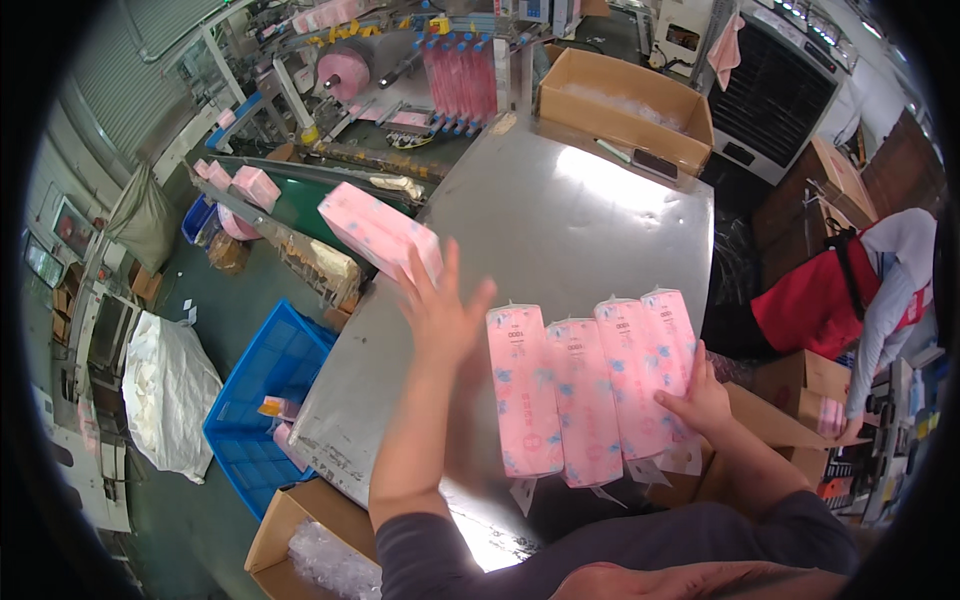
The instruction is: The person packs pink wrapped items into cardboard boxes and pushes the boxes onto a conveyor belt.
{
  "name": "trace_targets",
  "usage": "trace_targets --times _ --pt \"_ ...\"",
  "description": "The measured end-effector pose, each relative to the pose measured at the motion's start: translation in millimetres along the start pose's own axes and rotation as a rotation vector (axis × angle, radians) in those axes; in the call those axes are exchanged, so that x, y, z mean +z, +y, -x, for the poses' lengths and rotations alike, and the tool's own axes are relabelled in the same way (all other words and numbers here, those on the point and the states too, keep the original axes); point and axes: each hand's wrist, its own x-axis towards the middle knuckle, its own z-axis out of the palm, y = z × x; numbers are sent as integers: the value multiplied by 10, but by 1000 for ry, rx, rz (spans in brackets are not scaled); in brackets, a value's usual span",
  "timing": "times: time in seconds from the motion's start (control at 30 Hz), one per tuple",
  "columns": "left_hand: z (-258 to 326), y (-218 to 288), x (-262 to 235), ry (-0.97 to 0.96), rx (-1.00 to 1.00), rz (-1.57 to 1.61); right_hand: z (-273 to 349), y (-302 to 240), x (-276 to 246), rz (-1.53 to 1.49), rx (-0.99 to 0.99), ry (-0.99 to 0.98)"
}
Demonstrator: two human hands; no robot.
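Several pink tissue packs (583,400) with blue prints lie side by side in a row at the near edge of the metal table (560,235). My right hand (703,398) grips the rightmost pack, its thumb on the top face and its fingers along the outer side. Farther left, another pink tissue pack (372,230) lies slantwise where the conveyor meets the table. My left hand (442,310) is open with spread fingers at the near end of that pack; whether the fingertips touch it I cannot tell.
A conveyor (310,205) carries more packs on the left. Below it stand a blue crate (240,400) and a carton of clear film (275,540). An open carton (625,105) and a dark phone (655,165) are at the table's far end. A co-worker in red (815,290) bends over cartons at right.
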Motion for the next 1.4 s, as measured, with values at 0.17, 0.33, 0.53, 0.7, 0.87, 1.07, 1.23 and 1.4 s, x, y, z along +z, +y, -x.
trace_targets --times 0.17,0.33,0.53,0.7,0.87,1.07,1.23,1.4 --pt "-728 -842 383 -228 -74 -84 -99 -51 -22 28 -108 29" --pt "483 -954 317 -189 547 128 -284 435 5 -491 -120 -47" --pt "1736 -457 -202 -285 60 732 -448 909 315 -1078 -105 -268" --pt "1388 91 -114 -319 -742 1789 -500 708 414 -1813 357 -669" --pt "1477 56 327 -365 -748 1762 -627 732 439 -1891 239 -763" --pt "1759 323 241 -449 -675 1682 60 1116 -236 -1941 62 -565" --pt "1515 1109 83 -722 -581 1636 996 2112 -1780 -1875 98 -437" --pt "1899 2193 779 -1393 -733 1474 2374 3104 -2709 -1522 348 -247"
